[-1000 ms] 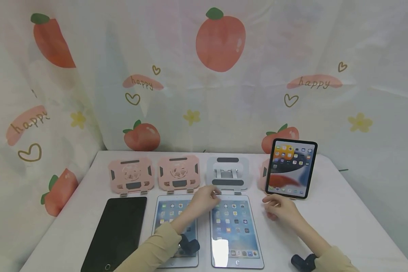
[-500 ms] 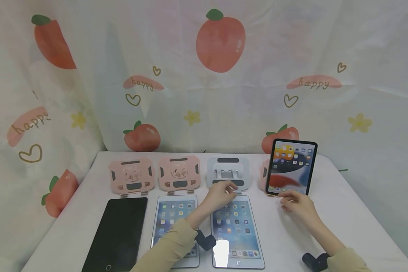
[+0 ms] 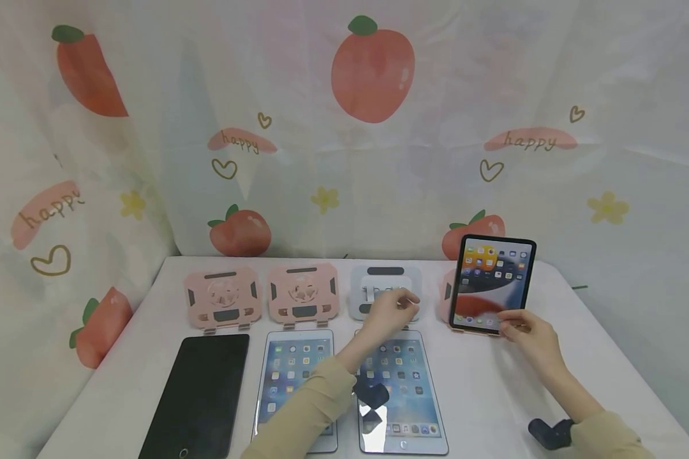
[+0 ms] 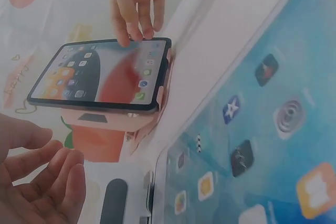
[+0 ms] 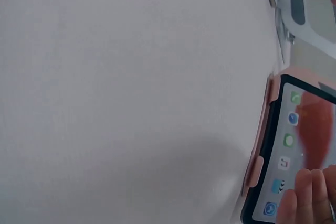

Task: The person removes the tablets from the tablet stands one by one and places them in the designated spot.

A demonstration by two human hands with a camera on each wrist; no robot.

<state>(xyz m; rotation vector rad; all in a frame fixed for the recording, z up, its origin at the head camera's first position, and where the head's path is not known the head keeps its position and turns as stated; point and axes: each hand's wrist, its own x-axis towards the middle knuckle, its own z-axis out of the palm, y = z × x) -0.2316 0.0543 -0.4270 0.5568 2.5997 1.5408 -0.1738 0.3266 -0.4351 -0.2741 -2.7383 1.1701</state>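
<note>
A black-framed tablet (image 3: 490,280) with a lit screen leans upright on a pink stand (image 3: 444,296) at the right. My right hand (image 3: 535,341) is at the tablet's lower right edge, fingertips in front of the screen. In the left wrist view its fingers hang loosely over that edge; whether they touch is unclear. My left hand (image 3: 387,315), holding nothing, hovers before the grey-white stand (image 3: 386,273) with its fingers loosely bent. Below it lies a white tablet (image 3: 404,395), screen lit, partly hidden by the left arm.
Two pink stands (image 3: 222,296) stand at the back left. A second white tablet (image 3: 287,363) and a dark tablet (image 3: 198,395) with its screen off lie on the white table (image 3: 597,357). A fruit-printed cloth (image 3: 373,172) hangs behind.
Both hands have moved right and slightly up the table. The right hand went from the tablet's lower left corner to its lower right side. The tablets and stands have stayed put.
</note>
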